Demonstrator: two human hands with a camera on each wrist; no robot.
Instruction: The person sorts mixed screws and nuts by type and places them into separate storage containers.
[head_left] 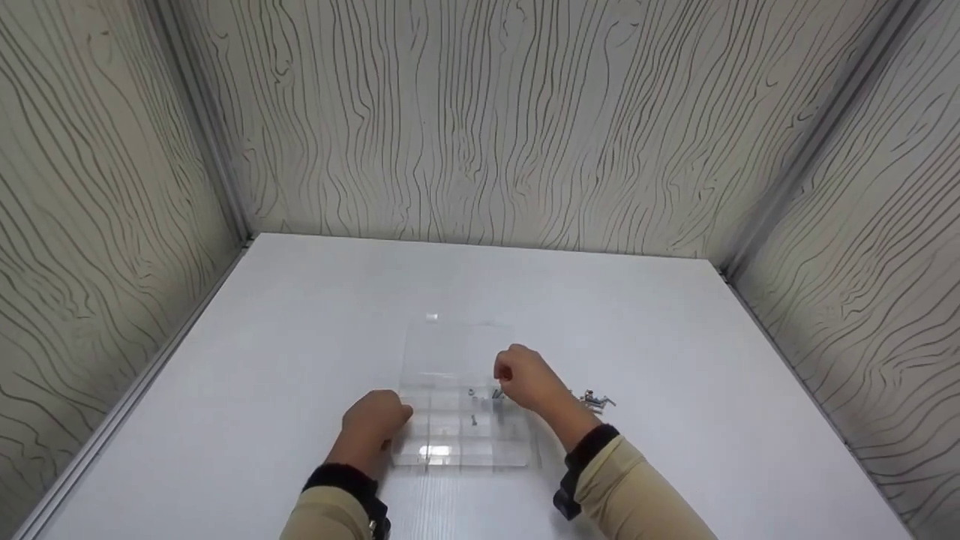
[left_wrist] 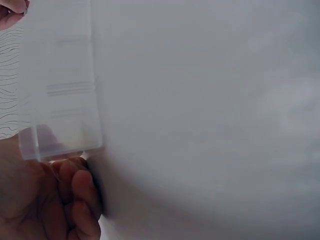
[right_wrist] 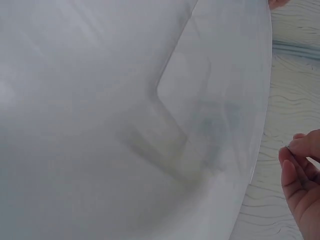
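Note:
A clear plastic compartment box (head_left: 465,463) lies on the white table (head_left: 300,337) with its lid (head_left: 457,349) folded open behind it. My left hand (head_left: 375,421) is curled against the box's left edge, thumb on the rim; in the left wrist view its fingers (left_wrist: 75,195) sit just under a box corner (left_wrist: 60,100). My right hand (head_left: 501,373) hovers over the right-hand compartments, fingertips (right_wrist: 295,150) pinched together on what looks like a small screw. Two small screws (head_left: 473,420) lie in the compartments.
A small heap of loose metal screws (head_left: 594,401) lies on the table just right of the box, behind my right wrist. Patterned walls (head_left: 480,150) close the table in at the back and on both sides.

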